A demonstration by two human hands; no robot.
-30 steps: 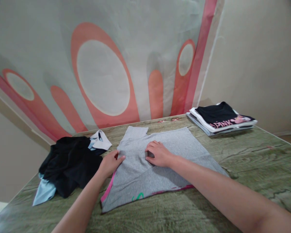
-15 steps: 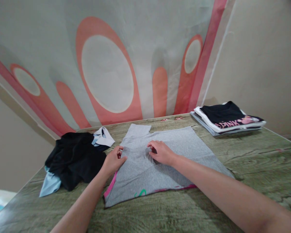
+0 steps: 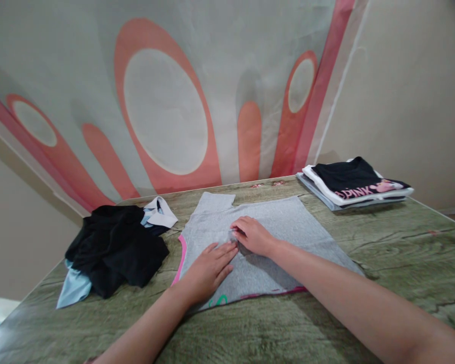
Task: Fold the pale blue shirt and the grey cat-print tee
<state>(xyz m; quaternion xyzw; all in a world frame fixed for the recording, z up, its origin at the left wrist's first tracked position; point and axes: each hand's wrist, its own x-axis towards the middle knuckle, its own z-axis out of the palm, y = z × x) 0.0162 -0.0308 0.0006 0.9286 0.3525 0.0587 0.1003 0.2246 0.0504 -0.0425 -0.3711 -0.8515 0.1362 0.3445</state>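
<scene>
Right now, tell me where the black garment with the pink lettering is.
In the head view, the black garment lies on top of the folded stack, toward the back right of the table, to the right of the grey shirt.

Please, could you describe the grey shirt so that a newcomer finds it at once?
On the wood-patterned table, look between the black heap at left and the folded stack at right. There lies the grey shirt, with the left hand and right hand on it. Unlike its neighbours, it is spread flat and has pink edging.
</scene>
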